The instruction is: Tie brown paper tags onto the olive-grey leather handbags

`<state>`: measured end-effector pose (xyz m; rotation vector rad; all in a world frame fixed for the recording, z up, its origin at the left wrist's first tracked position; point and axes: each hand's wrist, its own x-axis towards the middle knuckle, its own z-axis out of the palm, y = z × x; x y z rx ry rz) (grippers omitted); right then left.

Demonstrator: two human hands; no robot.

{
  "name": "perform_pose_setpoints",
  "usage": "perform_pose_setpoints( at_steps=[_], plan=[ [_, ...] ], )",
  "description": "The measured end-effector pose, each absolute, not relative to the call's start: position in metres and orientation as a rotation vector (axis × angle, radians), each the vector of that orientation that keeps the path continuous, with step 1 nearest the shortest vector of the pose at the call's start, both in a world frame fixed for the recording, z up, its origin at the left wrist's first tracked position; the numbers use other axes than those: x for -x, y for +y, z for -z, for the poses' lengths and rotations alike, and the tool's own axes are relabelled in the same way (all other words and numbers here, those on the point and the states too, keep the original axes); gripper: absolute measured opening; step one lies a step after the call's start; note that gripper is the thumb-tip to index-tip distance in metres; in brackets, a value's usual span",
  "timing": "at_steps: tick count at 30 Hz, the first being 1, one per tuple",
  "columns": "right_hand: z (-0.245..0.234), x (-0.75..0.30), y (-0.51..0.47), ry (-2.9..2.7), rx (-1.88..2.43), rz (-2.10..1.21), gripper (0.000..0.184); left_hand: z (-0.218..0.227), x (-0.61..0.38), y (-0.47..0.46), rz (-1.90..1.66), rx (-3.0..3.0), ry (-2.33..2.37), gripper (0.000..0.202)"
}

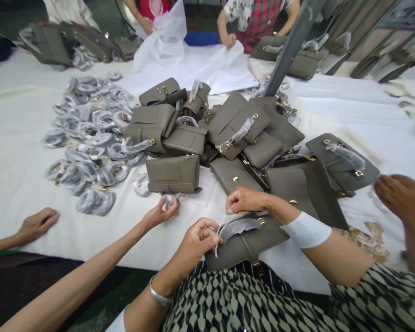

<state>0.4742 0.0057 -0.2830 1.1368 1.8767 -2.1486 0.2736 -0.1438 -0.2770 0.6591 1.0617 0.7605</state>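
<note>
An olive-grey handbag [238, 251] lies at the table's near edge, against my patterned clothing. Its handle [242, 226] is wrapped in clear plastic and has a gold buckle at the right end. With a bangle on its wrist, my left hand [201, 237] pinches a thin white string [222, 223] at the handle's left end. Above the handle, my right hand [245, 201] is closed on the same string, which runs taut between both hands. A small orange-yellow item shows under the right fingers; its kind I cannot make out.
Several handbags [173, 173] are heaped in the middle, left of a slanted metal post [290, 50]. Plastic-wrapped coiled straps [97, 200] are piled left. Co-workers' hands reach in: one touches a handle [164, 210], others rest left [38, 226] and right [403, 198]. People stand across the table.
</note>
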Motion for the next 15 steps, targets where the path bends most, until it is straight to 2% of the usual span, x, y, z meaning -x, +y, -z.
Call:
perform_pose_setpoints(
  at_steps=[5, 7, 10, 15],
  plan=[
    [0.301, -0.482, 0.008, 1.874, -1.065, 2.028, 0.027, 0.263, -0.263, -0.159, -0.844, -0.490, 1.153, 0.044],
    [0.303, -0.484, 0.008, 1.876, -1.089, 1.982, 0.025, 0.264, -0.257, -0.164, -0.895, -0.755, 1.306, 0.032],
    [0.300, -0.483, 0.005, 1.853, -1.062, 1.950, 0.022, 0.271, -0.254, -0.171, -0.872, -1.497, 1.360, 0.015],
    [0.296, -0.474, -0.006, 1.783, -0.869, 2.001, 0.019, 0.278, -0.268, -0.175, -0.532, -2.310, 1.334, 0.040]
  ],
)
